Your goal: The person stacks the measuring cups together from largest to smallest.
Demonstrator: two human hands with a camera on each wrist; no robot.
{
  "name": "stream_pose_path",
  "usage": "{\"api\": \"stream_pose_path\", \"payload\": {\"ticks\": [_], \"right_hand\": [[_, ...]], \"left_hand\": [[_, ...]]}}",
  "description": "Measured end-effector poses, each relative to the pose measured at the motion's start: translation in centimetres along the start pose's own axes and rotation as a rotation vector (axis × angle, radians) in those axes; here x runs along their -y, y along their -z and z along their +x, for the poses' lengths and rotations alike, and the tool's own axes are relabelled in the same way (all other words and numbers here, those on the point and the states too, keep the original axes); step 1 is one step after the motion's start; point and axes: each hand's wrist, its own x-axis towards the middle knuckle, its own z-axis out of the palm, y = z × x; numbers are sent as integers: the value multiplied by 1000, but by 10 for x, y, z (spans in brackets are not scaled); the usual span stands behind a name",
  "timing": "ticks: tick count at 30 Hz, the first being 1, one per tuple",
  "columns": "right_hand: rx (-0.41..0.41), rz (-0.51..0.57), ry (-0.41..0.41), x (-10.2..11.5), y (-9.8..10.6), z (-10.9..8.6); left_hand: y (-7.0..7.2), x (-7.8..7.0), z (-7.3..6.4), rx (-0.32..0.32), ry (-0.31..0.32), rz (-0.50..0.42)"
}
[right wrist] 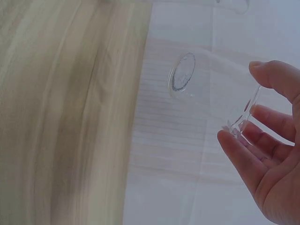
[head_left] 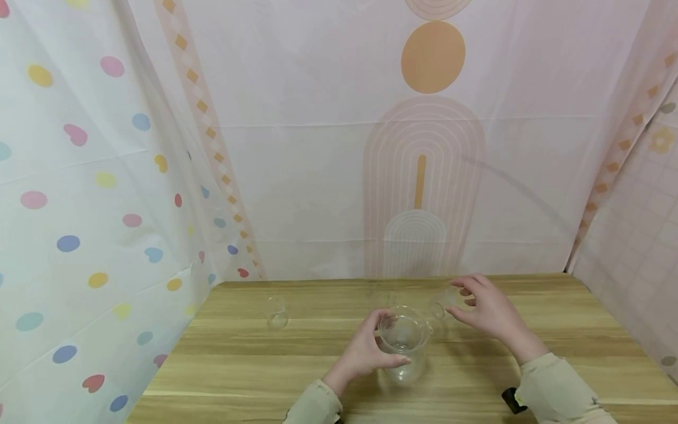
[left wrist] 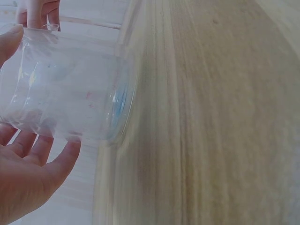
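Observation:
In the head view, my left hand [head_left: 365, 350] grips a large clear glass beaker [head_left: 405, 359] with a pouring lip, thumb and fingers round its upper wall. The left wrist view shows the fingers of that hand spread along the beaker wall [left wrist: 70, 84], its base right at the tabletop. Just to the right, my right hand [head_left: 489, 312] holds a smaller clear glass beaker [head_left: 437, 310] by its rim end. In the right wrist view this small beaker [right wrist: 183, 72] is tilted, its round base pointing away from the fingertips [right wrist: 227, 138].
Another small clear glass vessel [head_left: 278, 319] stands at the left of the wooden table [head_left: 238, 365]. Patterned curtains [head_left: 302, 194] hang behind the table and along both sides. A black device [head_left: 512, 400] sits at the right sleeve cuff.

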Motion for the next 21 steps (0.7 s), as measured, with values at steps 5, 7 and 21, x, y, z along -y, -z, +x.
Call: {"api": "stream_pose_path", "payload": {"ticks": [5, 7, 21], "right_hand": [[-10, 22, 8, 2, 0, 1], [-15, 39, 17, 3, 0, 1], [-55, 114, 90, 17, 12, 7]], "left_hand": [[0, -1, 0, 0, -1, -7], [1, -1, -1, -1, -1, -5], [0, 0, 1, -5, -24, 11]]}}
